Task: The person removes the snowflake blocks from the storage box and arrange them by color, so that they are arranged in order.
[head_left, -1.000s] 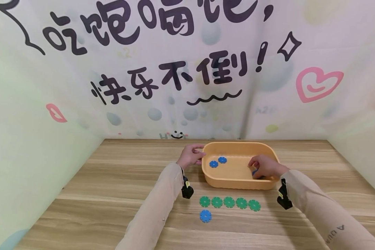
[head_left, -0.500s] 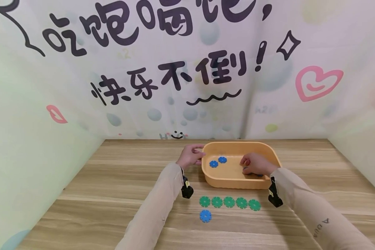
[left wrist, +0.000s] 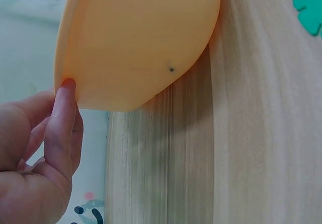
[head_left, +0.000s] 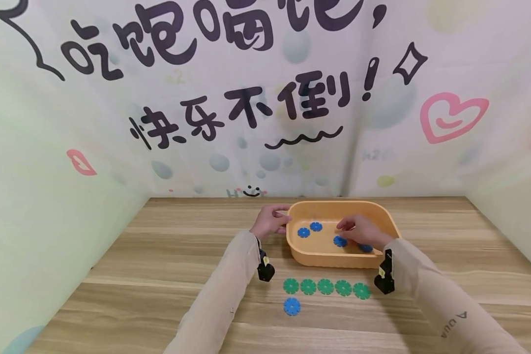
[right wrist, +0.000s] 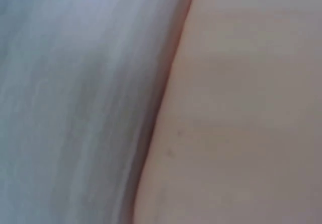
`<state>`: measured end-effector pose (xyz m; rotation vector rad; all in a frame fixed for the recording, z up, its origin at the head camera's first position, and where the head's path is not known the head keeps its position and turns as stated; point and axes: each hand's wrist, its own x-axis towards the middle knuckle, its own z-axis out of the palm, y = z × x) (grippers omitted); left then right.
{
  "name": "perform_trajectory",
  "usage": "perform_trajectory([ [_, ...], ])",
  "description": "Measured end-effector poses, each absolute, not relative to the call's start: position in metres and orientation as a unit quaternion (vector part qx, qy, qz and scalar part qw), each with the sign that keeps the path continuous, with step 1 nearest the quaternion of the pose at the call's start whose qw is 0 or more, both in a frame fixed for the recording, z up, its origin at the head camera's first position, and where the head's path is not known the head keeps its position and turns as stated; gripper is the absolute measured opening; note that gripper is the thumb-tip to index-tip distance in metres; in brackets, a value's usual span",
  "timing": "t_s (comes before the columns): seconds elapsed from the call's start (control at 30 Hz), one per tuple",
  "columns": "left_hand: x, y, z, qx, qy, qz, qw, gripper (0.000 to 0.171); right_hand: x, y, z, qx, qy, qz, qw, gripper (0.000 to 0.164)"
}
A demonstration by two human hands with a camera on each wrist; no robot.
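At the left end of an orange-yellow plastic basin [head_left: 323, 259], my left hand [head_left: 270, 220] pinches the rim; the left wrist view shows fingers [left wrist: 64, 118] against its outer wall. Inside the basin, my right hand [head_left: 363, 231] is above a blue notched disc [head_left: 340, 241], its fingers apart and bent slightly. Whether the thumb touches that disc I cannot tell. Another blue disc [head_left: 366, 249] lies partly hidden below the hand. Two more, a front blue disc [head_left: 303, 232] and a back blue disc [head_left: 316, 226], rest on the basin floor at left.
Several green notched discs [head_left: 325, 286] lie in a row on the wooden table [head_left: 159, 265] before the basin. One blue disc [head_left: 292, 306] sits below the row's left end. A printed cloth [head_left: 203, 167] hangs behind. The right wrist view is blurred.
My right hand has moved left inside the basin, and its fingers have lifted so that a blue disc shows beneath them. The left hand has stayed at the rim.
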<state>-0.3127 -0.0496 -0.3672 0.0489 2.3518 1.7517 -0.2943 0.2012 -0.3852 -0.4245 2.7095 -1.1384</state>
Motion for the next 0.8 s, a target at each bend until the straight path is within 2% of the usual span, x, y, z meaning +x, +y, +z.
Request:
perform_trajectory([
  [0.3,-0.3125,-0.0498,-0.3672,0.019,0.797,0.594,0.105,0.036,-0.2926,0.2063,-0.3864,-0.156,0.898,-0.393,0.119,0.031],
  [0.8,-0.3129,-0.0502,-0.3683,0.019,0.801,0.589,0.105,0.037,-0.2935,0.2053,-0.3881,-0.175,0.906,-0.365,0.121,0.026],
])
